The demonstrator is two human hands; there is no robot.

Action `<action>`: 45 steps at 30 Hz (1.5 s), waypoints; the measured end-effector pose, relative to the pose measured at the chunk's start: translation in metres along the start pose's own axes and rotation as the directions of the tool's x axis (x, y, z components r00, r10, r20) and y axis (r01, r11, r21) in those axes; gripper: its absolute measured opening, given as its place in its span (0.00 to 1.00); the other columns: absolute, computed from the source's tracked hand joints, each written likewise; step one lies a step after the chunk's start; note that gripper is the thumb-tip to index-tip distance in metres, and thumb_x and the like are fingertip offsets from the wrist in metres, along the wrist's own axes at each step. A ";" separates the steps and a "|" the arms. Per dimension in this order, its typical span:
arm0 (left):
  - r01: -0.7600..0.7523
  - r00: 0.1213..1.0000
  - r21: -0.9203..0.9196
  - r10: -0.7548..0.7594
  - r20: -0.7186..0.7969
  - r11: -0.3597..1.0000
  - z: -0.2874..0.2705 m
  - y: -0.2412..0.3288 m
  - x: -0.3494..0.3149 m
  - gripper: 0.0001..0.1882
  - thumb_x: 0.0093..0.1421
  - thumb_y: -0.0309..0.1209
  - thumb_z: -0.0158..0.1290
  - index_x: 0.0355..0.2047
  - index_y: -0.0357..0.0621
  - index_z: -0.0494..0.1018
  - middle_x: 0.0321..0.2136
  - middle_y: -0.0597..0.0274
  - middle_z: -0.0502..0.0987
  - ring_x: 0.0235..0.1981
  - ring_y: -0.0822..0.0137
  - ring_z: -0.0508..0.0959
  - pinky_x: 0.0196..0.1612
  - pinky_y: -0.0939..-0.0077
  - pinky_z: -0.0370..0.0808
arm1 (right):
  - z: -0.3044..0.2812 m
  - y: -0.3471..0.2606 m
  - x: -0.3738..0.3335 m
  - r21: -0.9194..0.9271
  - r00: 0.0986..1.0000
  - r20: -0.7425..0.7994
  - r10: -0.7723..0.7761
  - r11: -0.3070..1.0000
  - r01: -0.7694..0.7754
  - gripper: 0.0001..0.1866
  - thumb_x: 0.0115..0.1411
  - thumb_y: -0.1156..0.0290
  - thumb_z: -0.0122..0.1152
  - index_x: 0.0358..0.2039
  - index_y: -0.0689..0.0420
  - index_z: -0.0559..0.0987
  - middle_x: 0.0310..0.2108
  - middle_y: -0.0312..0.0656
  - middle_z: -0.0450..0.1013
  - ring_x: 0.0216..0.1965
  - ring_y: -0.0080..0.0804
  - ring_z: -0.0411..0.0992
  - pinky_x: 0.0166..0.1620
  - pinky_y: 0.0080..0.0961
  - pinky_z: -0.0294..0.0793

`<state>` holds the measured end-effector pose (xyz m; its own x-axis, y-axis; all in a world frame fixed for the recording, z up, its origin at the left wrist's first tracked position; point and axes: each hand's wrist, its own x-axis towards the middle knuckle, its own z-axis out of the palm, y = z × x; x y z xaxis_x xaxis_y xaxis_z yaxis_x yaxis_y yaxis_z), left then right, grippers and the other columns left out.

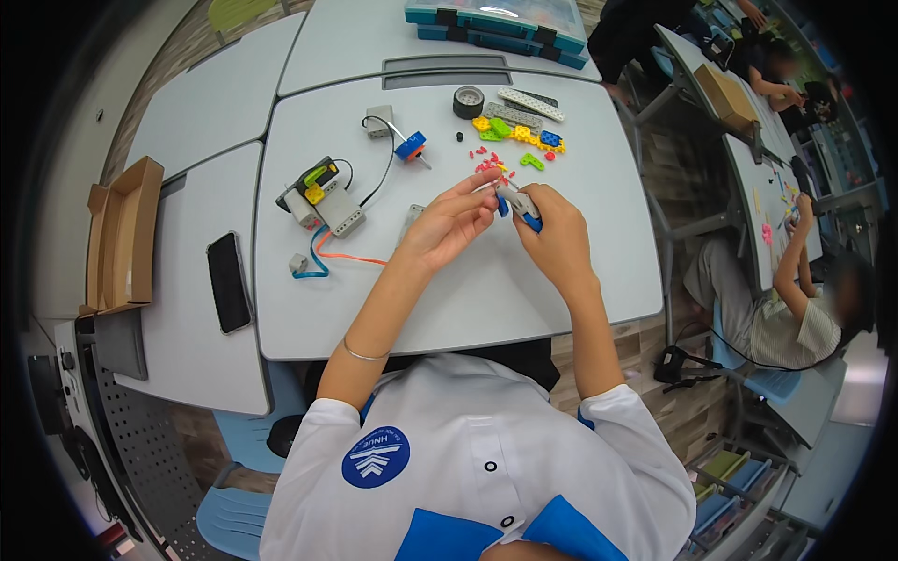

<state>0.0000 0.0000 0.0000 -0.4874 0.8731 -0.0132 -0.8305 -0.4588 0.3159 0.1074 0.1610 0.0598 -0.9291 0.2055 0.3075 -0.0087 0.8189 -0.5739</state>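
My right hand (559,234) is closed around a grey and blue pliers-like hand tool (516,202), its front end toward the left. At that end, the thumb and fingertips of my left hand (449,229) come together; whatever they pinch is too small to make out. Just beyond my fingers lies a loose pile of small red pegs (488,161), a few of them partly hidden. Past the pile are green connector pieces (492,129), a row of yellow connectors (526,136) and a blue connector (552,139). A green angled piece (532,162) lies right of the pegs.
A wired grey module (348,221), a blue-and-orange wheel piece (410,146), a black tyre (469,102) and beams (531,104) lie on the white table (599,252). Left are a phone (229,282) and cardboard box (140,234). Teal cases (500,35) stand at the back. People work at right.
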 end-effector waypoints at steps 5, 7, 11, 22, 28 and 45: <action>-0.076 0.951 0.282 0.154 -0.266 0.956 0.024 -0.007 -0.001 0.21 0.65 0.23 0.53 0.58 0.35 0.67 0.43 0.60 0.74 0.44 0.73 0.76 0.45 0.80 0.78 | 0.005 0.010 -0.003 -0.023 0.998 0.017 0.054 0.998 -0.053 0.15 0.51 0.72 0.67 0.39 0.61 0.77 0.35 0.49 0.76 0.34 0.52 0.75 0.37 0.42 0.74; -0.118 0.907 0.512 0.302 -0.293 0.851 0.031 -0.009 -0.003 0.19 0.65 0.25 0.54 0.55 0.36 0.69 0.43 0.61 0.75 0.43 0.73 0.77 0.45 0.78 0.77 | 0.006 0.013 -0.006 -0.019 0.984 0.097 0.147 0.989 -0.146 0.16 0.52 0.71 0.68 0.40 0.61 0.77 0.35 0.49 0.76 0.35 0.52 0.75 0.39 0.41 0.74; -0.157 0.827 0.734 0.494 -0.268 0.661 0.031 -0.004 -0.007 0.16 0.64 0.28 0.56 0.52 0.38 0.72 0.42 0.63 0.76 0.41 0.73 0.77 0.44 0.77 0.75 | 0.003 0.000 -0.010 0.078 0.977 0.138 0.163 0.981 -0.175 0.21 0.51 0.65 0.71 0.43 0.61 0.77 0.38 0.49 0.75 0.38 0.50 0.75 0.42 0.40 0.75; -0.078 0.789 0.817 0.536 -0.300 0.572 0.019 -0.002 -0.005 0.14 0.65 0.29 0.54 0.50 0.39 0.72 0.43 0.61 0.76 0.39 0.74 0.77 0.40 0.80 0.74 | 0.026 0.012 -0.016 0.046 0.984 0.141 0.104 0.993 -0.111 0.20 0.52 0.63 0.71 0.42 0.60 0.78 0.37 0.46 0.75 0.40 0.46 0.75 0.44 0.37 0.75; 0.170 0.954 0.518 -0.009 -0.299 0.839 0.023 0.000 -0.004 0.19 0.68 0.31 0.53 0.57 0.38 0.69 0.46 0.61 0.79 0.46 0.71 0.79 0.50 0.72 0.77 | 0.004 0.007 -0.008 0.381 0.996 -0.039 0.085 0.922 -0.064 0.24 0.53 0.62 0.71 0.47 0.62 0.78 0.38 0.48 0.75 0.39 0.45 0.75 0.43 0.35 0.74; -0.015 0.949 0.535 0.180 -0.257 0.845 0.020 -0.003 -0.004 0.25 0.64 0.37 0.60 0.56 0.35 0.70 0.45 0.60 0.80 0.45 0.69 0.80 0.49 0.73 0.77 | 0.000 0.005 -0.021 0.042 0.998 -0.005 0.060 0.997 -0.059 0.20 0.59 0.66 0.67 0.51 0.55 0.79 0.32 0.45 0.76 0.31 0.43 0.75 0.37 0.33 0.74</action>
<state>0.0095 0.0011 0.0180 -0.6814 0.7041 -0.1999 -0.5502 -0.3126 0.7743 0.1266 0.1607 0.0510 -0.9261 0.2566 0.2766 0.0309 0.7822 -0.6223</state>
